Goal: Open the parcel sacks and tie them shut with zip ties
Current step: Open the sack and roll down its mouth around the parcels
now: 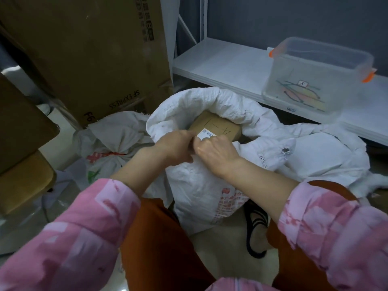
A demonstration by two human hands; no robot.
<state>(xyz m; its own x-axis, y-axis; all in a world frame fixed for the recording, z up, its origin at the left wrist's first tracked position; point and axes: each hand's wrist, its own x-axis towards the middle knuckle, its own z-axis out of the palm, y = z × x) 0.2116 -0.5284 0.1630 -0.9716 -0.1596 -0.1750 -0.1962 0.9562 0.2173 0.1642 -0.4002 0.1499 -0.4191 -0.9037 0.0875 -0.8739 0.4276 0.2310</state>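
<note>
From the head camera, the white woven plastic parcel sack [201, 181] stands on the floor between the person's knees, its mouth rolled down so the brown cardboard parcel [216, 127] inside shows. The left hand [176, 145] and right hand [212, 152] meet at the near rim, each grip clamped on a pinch of the fabric, probably to gather the mouth for closing. A tied grey-white sack [109, 143] lies just to the left. Coloured zip ties [298, 93] sit in a clear plastic box with orange clips [319, 59] on the white shelf [220, 61], within reach.
</note>
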